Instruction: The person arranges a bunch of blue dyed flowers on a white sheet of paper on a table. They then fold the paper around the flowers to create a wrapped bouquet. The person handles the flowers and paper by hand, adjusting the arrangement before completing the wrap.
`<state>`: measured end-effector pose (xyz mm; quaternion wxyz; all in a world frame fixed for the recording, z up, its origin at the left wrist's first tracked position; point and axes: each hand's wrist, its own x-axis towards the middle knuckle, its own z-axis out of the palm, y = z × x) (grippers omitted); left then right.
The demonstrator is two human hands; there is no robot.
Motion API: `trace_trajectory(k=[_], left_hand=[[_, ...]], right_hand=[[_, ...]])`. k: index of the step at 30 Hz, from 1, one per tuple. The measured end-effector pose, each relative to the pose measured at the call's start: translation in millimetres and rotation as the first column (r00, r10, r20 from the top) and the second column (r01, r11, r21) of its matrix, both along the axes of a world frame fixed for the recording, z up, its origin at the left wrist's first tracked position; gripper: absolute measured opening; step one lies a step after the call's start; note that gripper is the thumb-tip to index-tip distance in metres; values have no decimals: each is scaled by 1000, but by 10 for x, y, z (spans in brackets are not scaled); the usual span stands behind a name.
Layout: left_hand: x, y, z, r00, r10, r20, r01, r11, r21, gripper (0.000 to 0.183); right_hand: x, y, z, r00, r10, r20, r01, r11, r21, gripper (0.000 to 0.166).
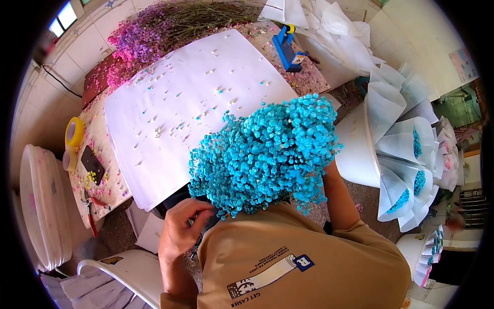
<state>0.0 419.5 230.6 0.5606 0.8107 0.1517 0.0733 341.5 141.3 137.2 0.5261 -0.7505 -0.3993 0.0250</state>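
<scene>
A large bunch of turquoise baby's breath (266, 154) hangs before my chest, over the near edge of the paper stack (185, 96). At its lower left edge is my left hand (185, 224), with fingers curled and thumb near forefinger; whether anything is pinched there is unclear. My right forearm (339, 197) reaches up behind the bunch's right side. The flower heads cover my right hand, and the stems are hidden too. Small white and blue loose buds lie scattered over the white sheets.
Pink and purple baby's breath (139, 42) lies along the table's back, near a blue tape dispenser (287, 50). Leftward are tape rolls (73, 131), a dark phone (92, 164) and red-handled pruning shears (91, 212). White buckets (359, 143) with wrapped bouquets (405, 143) stand right; stacked buckets (42, 208) stand left.
</scene>
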Motion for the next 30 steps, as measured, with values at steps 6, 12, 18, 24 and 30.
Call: trace_trajectory(k=[6, 12, 18, 24, 30], left_hand=[[1075, -466, 498, 856, -164, 490, -22, 936, 352, 12], [1565, -488, 350, 877, -13, 480, -244, 849, 469, 18], [1532, -463, 291, 923, -2, 384, -227, 803, 551, 32], [1645, -501, 256, 952, -98, 290, -196, 531, 824, 23], [1563, -478, 236, 933, -66, 354, -162, 801, 577, 18]], right_hand=[[-97, 189, 140, 957, 66, -284, -44, 996, 83, 48], [-95, 169, 145, 983, 54, -176, -43, 997, 61, 52], [-61, 172, 23, 981, 66, -181, -65, 998, 14, 52], [-60, 199, 61, 957, 61, -282, -67, 998, -12, 52], [-78, 189, 69, 961, 95, -258, -83, 995, 54, 55]])
